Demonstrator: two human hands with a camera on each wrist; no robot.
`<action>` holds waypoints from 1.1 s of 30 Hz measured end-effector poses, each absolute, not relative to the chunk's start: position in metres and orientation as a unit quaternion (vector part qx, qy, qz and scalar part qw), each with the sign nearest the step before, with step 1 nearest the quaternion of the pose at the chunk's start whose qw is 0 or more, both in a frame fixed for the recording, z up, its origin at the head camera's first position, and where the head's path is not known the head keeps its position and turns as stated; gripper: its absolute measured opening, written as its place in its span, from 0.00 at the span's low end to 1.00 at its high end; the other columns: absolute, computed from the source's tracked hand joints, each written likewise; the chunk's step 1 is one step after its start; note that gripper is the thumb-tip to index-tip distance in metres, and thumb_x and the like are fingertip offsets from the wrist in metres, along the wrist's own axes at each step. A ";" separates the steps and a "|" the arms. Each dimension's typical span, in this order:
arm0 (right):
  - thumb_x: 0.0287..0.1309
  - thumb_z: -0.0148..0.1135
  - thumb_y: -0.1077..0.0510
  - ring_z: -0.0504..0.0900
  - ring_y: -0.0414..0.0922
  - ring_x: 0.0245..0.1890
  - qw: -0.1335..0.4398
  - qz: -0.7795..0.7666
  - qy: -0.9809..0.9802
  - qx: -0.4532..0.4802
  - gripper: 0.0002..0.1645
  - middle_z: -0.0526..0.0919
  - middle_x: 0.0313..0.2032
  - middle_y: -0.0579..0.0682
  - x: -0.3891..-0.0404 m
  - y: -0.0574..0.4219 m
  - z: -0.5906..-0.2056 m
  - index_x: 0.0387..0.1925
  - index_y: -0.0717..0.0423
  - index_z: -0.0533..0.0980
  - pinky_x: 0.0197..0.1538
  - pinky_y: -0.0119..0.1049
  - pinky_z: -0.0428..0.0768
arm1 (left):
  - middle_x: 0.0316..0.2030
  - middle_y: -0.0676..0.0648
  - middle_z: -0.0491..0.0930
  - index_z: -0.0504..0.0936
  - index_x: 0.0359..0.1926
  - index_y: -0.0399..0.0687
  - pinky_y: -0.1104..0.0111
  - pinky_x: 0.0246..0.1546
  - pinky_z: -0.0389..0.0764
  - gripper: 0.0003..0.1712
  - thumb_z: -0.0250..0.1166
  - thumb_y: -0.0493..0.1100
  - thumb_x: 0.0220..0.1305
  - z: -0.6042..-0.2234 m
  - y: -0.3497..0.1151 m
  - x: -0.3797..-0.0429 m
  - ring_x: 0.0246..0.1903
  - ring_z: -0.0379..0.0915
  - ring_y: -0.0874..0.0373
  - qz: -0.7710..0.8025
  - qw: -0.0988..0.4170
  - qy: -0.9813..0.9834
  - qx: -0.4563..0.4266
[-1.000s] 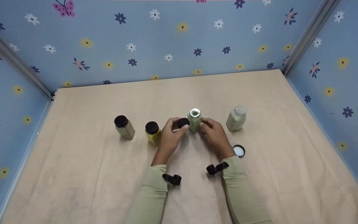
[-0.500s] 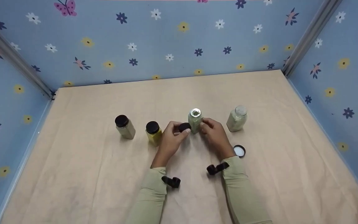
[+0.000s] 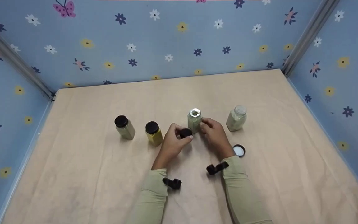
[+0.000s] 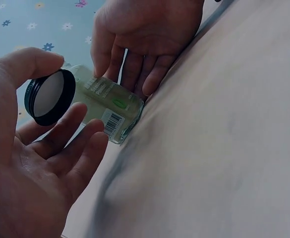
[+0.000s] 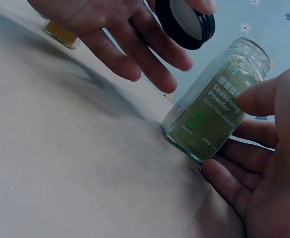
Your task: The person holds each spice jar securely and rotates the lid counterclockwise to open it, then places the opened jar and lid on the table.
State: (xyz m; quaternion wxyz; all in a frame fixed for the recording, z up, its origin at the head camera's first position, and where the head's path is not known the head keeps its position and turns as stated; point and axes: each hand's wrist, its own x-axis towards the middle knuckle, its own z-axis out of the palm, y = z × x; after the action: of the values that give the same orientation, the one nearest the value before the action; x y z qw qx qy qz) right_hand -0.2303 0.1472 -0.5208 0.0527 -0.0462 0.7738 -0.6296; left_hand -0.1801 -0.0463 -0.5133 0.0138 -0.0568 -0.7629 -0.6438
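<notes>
My left hand (image 3: 172, 141) pinches a black screw cap (image 3: 186, 133) between thumb and fingers, its white liner facing sideways in the left wrist view. Just beyond the cap stands an uncapped glass seasoning jar (image 3: 194, 122) of green powder, with a shiny foil ring at its mouth. My right hand (image 3: 215, 133) holds this jar from the right, thumb on the label and fingers around the back. In the right wrist view the jar (image 5: 211, 106) rests on the table, its label reading "Seasoning Powder", and the cap (image 5: 187, 22) is apart from its neck.
Left of my hands stand two black-capped jars, one with yellow powder (image 3: 154, 133) and one with grey-green powder (image 3: 125, 127). An uncapped pale-green jar (image 3: 236, 119) stands to the right. A loose cap (image 3: 239, 151) lies liner-up beside my right wrist. Patterned panels (image 3: 166, 37) border the table.
My left hand has drawn the cap from beside the jar's neck down and toward me. My right hand and the jar stay in place.
</notes>
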 end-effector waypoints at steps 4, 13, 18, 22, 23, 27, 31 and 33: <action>0.70 0.56 0.57 0.79 0.47 0.46 0.053 -0.636 0.769 -0.046 0.20 0.82 0.49 0.54 -0.231 0.147 -0.521 0.59 0.60 0.78 0.50 0.42 0.80 | 0.41 0.46 0.79 0.71 0.46 0.45 0.65 0.46 0.76 0.22 0.73 0.41 0.55 -0.513 -0.046 -0.179 0.42 0.75 0.56 -0.627 0.011 -0.777 -0.059; 0.71 0.55 0.57 0.79 0.48 0.48 0.057 -0.630 0.774 -0.046 0.20 0.81 0.53 0.54 -0.231 0.146 -0.519 0.59 0.60 0.78 0.51 0.42 0.80 | 0.39 0.47 0.80 0.70 0.46 0.45 0.64 0.44 0.76 0.21 0.71 0.43 0.56 -0.514 -0.046 -0.176 0.40 0.75 0.56 -0.615 -0.008 -0.786 -0.066; 0.71 0.55 0.57 0.79 0.49 0.47 0.059 -0.635 0.769 -0.046 0.20 0.81 0.53 0.56 -0.230 0.146 -0.520 0.60 0.61 0.77 0.52 0.43 0.80 | 0.41 0.47 0.80 0.70 0.47 0.45 0.64 0.47 0.76 0.20 0.71 0.43 0.59 -0.514 -0.042 -0.174 0.43 0.76 0.57 -0.625 -0.020 -0.776 -0.083; 0.72 0.56 0.56 0.80 0.49 0.48 0.061 -0.632 0.772 -0.043 0.21 0.81 0.54 0.56 -0.230 0.147 -0.519 0.61 0.61 0.76 0.52 0.43 0.80 | 0.42 0.47 0.80 0.70 0.47 0.44 0.63 0.50 0.76 0.20 0.70 0.42 0.61 -0.511 -0.038 -0.173 0.45 0.77 0.57 -0.634 -0.025 -0.767 -0.097; 0.71 0.56 0.56 0.80 0.49 0.49 0.060 -0.631 0.772 -0.042 0.21 0.81 0.55 0.56 -0.230 0.147 -0.519 0.61 0.61 0.76 0.53 0.43 0.79 | 0.42 0.47 0.80 0.71 0.48 0.44 0.63 0.50 0.76 0.20 0.70 0.42 0.61 -0.511 -0.037 -0.172 0.45 0.76 0.57 -0.636 -0.025 -0.765 -0.098; 0.71 0.56 0.56 0.80 0.48 0.49 0.053 -0.632 0.772 -0.047 0.20 0.81 0.55 0.55 -0.231 0.147 -0.519 0.59 0.60 0.78 0.52 0.42 0.79 | 0.43 0.47 0.80 0.72 0.50 0.43 0.63 0.50 0.76 0.21 0.71 0.43 0.61 -0.510 -0.036 -0.170 0.46 0.76 0.57 -0.637 -0.021 -0.765 -0.097; 0.71 0.56 0.57 0.79 0.48 0.47 0.051 -0.631 0.773 -0.054 0.19 0.82 0.53 0.54 -0.231 0.147 -0.520 0.59 0.59 0.78 0.51 0.42 0.79 | 0.44 0.45 0.81 0.73 0.53 0.40 0.62 0.52 0.75 0.24 0.72 0.45 0.62 -0.511 -0.036 -0.168 0.47 0.76 0.56 -0.636 -0.023 -0.766 -0.092; 0.71 0.56 0.56 0.79 0.48 0.47 0.053 -0.631 0.772 -0.052 0.19 0.82 0.52 0.54 -0.230 0.147 -0.520 0.58 0.58 0.79 0.50 0.42 0.79 | 0.45 0.45 0.81 0.74 0.54 0.38 0.61 0.52 0.76 0.25 0.71 0.46 0.62 -0.511 -0.036 -0.167 0.47 0.76 0.56 -0.635 -0.025 -0.767 -0.091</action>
State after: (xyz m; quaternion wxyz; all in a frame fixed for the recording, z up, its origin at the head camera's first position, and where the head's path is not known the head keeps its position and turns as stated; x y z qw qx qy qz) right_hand -0.2301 0.1474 -0.5196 0.0533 -0.0525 0.7723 -0.6308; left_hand -0.1671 -0.0364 -0.5108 -0.0250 -0.0913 -0.7669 -0.6347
